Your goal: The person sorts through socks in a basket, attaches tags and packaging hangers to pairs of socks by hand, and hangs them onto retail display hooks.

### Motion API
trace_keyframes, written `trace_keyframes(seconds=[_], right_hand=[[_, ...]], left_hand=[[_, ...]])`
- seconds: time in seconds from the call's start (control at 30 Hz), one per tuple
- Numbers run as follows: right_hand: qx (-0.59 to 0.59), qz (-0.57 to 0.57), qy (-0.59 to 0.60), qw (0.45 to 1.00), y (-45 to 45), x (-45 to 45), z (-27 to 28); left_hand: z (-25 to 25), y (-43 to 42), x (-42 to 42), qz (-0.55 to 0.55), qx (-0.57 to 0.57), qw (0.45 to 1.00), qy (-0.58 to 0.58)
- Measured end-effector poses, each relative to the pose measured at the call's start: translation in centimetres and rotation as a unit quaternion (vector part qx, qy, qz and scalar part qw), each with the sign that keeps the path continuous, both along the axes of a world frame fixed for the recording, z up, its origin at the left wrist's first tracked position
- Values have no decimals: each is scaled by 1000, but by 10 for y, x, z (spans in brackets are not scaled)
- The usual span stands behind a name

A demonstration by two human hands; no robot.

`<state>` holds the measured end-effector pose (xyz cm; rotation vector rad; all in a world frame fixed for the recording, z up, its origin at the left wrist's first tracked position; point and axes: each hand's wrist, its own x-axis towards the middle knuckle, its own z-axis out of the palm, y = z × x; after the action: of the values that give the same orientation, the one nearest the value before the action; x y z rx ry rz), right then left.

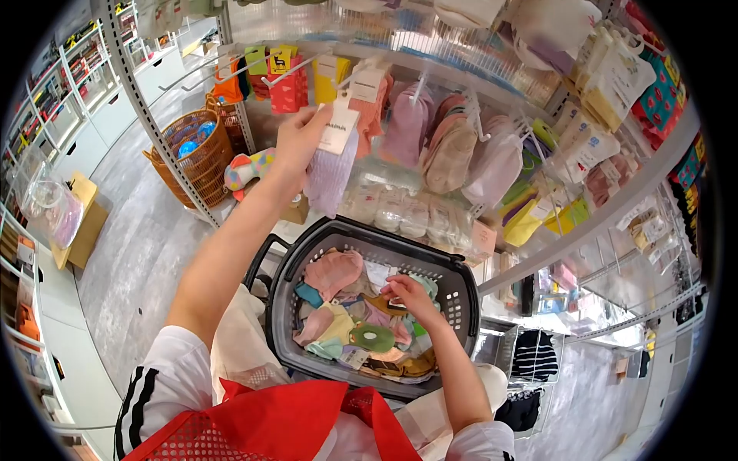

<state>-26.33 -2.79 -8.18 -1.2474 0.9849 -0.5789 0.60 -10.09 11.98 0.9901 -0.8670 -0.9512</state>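
My left hand [300, 142] is raised at the display rack, its fingers and thumb closed on the white card of a pair of lavender socks [330, 180]. The socks hang down below the card, in front of the hooks. Lower down, my right hand [411, 298] is over a dark grey shopping basket [392, 247], fingers loosely bent and slightly apart, close to the loose socks in it. Pink socks [334, 274], a green sock [373, 336] and several other coloured ones lie jumbled in the basket. Whether my right fingertips touch a sock is hard to tell.
Orange socks [367, 115], lilac socks [410, 127] and beige socks [450, 157] hang from hooks ahead. Clear-wrapped packs [415, 219] line the shelf below. A wicker basket [192, 161] with blue balls stands left. A white rack post [146, 100] rises nearby.
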Motion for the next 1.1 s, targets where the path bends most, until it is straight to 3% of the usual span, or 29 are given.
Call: trace_keyframes(seconds=[0.1,0.2,0.27,0.4,0.47,0.5,0.6,0.8,0.83,0.93,1.0,1.1], right_hand=[[-9,-5,-4,1000,-2,-1,-2],[-43,-39,-44,997,-5,0,-8],[-31,-59,-71,995,-6,3,-3],[-27,-61,-111,992,0,7,17],[-37,-39,-92,994,2,7,17],[-11,-69,-112,991,7,14,24],[-26,-17,-55,998,6,13,16],[-15,-59,-28,998,3,12,20],[5,-68,-14,998,5,10,29],[20,-91,-3,996,3,9,30],[-31,-111,-23,993,-3,7,17],[-11,-146,-74,986,-7,5,11]], left_hand=[[-10,14,-12,-21,-8,999,-35],[-39,31,-21,-65,-6,984,-168],[-78,45,-33,-112,-56,950,-287],[-139,82,-57,-214,29,900,-379],[-165,88,-61,-188,-47,875,-445],[-173,93,-64,-229,21,880,-416],[-176,95,-70,-272,57,877,-393],[-188,88,-77,-318,114,887,-313],[-186,86,-77,-329,87,874,-346],[-195,85,-85,-338,75,892,-291],[-195,83,-86,-342,89,890,-287],[-191,81,-86,-347,113,879,-307]])
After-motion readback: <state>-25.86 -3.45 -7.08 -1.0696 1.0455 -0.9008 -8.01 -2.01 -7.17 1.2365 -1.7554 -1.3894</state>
